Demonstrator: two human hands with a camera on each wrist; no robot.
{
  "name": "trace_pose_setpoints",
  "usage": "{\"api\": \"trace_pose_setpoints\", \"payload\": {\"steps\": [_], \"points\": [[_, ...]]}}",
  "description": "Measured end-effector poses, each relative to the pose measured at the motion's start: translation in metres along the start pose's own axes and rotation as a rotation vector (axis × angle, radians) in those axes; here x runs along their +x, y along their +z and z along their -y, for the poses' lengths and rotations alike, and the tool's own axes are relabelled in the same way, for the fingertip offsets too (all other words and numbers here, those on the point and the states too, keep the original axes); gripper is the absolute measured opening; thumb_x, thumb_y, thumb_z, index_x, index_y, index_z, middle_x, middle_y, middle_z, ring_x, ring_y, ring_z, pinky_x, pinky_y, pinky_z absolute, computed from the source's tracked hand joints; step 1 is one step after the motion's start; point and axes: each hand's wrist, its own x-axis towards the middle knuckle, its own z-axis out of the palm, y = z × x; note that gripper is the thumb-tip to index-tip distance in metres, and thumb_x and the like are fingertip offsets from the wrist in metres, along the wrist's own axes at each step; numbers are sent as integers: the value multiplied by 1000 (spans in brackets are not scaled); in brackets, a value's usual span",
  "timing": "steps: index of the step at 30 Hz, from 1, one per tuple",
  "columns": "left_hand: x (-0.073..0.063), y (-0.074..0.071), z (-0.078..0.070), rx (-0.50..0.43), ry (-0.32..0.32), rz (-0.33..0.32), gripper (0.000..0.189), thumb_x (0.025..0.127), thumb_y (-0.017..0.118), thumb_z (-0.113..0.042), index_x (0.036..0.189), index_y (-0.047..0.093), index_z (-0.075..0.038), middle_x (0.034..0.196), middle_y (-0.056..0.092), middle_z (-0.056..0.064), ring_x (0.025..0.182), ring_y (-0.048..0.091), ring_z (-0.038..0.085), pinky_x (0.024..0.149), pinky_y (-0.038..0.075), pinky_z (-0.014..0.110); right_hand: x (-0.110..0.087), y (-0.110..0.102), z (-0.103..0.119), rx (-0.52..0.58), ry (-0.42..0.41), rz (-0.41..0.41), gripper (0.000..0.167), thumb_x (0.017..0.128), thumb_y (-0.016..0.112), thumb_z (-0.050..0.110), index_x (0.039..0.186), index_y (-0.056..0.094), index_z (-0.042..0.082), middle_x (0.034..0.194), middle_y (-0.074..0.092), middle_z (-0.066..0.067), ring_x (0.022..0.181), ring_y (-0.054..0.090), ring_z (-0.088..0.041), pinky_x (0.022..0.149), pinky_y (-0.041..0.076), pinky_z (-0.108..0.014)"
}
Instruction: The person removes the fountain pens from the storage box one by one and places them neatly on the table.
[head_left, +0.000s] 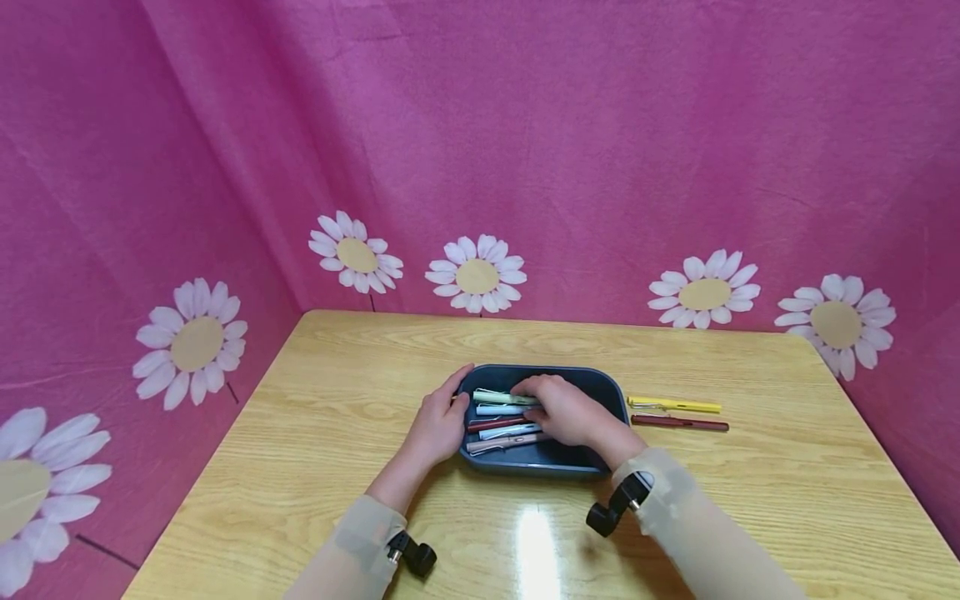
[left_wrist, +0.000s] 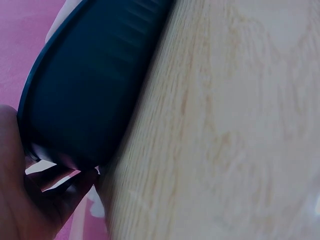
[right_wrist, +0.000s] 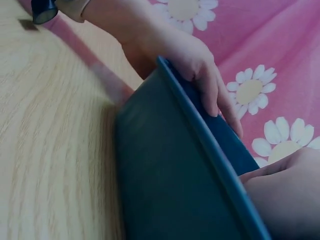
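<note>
There's one dark blue-grey tray [head_left: 600, 385] sitting around the middle of a light wooden table [head_left: 315, 433], and it's got a bunch of pens [head_left: 501, 421] piled in it. About five of them are visible, pale green, light blue, dark red, white-ish and a pinkish one, all lying roughly side by side pointing left-right; any others under the hand can't be made out. Outside the tray, just off its right edge, two more pens lie on the table: a yellow pen [head_left: 673, 406] and a dark red pen [head_left: 679, 423] right below it, parallel and close together.

The tray itself is a shallow rounded-corner plastic thing with a raised rim; the wrist views show its smooth dark outer wall resting flat on the wood.

The left hand [head_left: 437, 423] grips the tray's left rim, fingers curled over the edge and thumb outside. The right hand [head_left: 570, 410] is inside the tray on top of the pens, fingers bent down over them; whether it's actually pinching one can't be told.

Behind it all is a pink cloth backdrop [head_left: 570, 133] with white daisies printed on it.
</note>
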Motion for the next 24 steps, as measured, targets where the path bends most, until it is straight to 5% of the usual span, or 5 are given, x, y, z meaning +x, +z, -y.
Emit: {"api": "trace_pose_setpoints", "payload": {"steps": [17,24], "points": [[-1,0,-1,1,23,-16,51,113,43,-18,163,44,-19,160,48,16,149,43,34,121,32,57,3,5,2,-21,35,-64,29,96,70,-4,125,73,4,115,71,-7,103,65,-19,97,57,-44],[-1,1,-1,-5,30,-21,50,113,42,-19,163,44,-21,160,49,16,148,43,34,121,33,56,1,3,1,25,-37,-109,28,98,68,-4,125,72,2,114,70,-7,104,66,-20,95,57,-45]]}}
